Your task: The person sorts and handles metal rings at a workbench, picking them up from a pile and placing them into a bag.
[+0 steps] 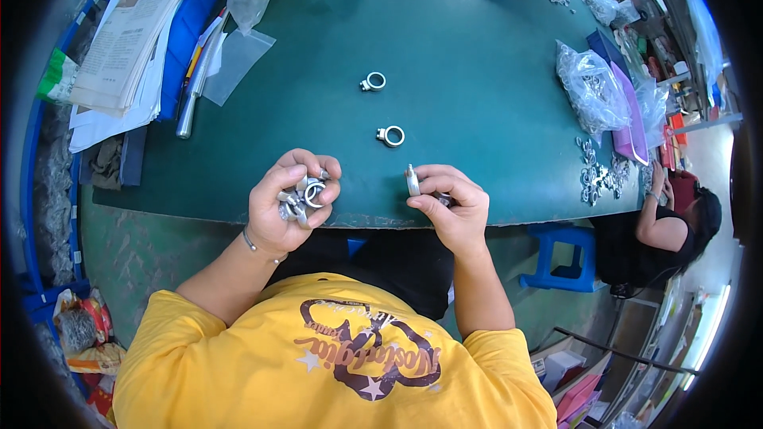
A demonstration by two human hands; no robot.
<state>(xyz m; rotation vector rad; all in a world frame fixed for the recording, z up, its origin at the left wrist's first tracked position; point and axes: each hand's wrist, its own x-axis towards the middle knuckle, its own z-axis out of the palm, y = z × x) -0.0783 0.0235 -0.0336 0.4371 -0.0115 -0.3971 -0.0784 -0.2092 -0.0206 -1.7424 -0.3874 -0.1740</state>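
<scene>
At the near edge of the green table (493, 143), metal rings (299, 200) are cupped in the half-closed left hand (272, 197); one ring (412, 182), seemingly singled out, is pinched by the right hand (459, 208) (two others (382, 136) lie farther in). Steadiness seems needed next.

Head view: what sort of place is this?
Probably a small-parts workshop: metal rings fill the left hand, small metal parts lie heaped on the green table, and another person is at its right side.
</scene>
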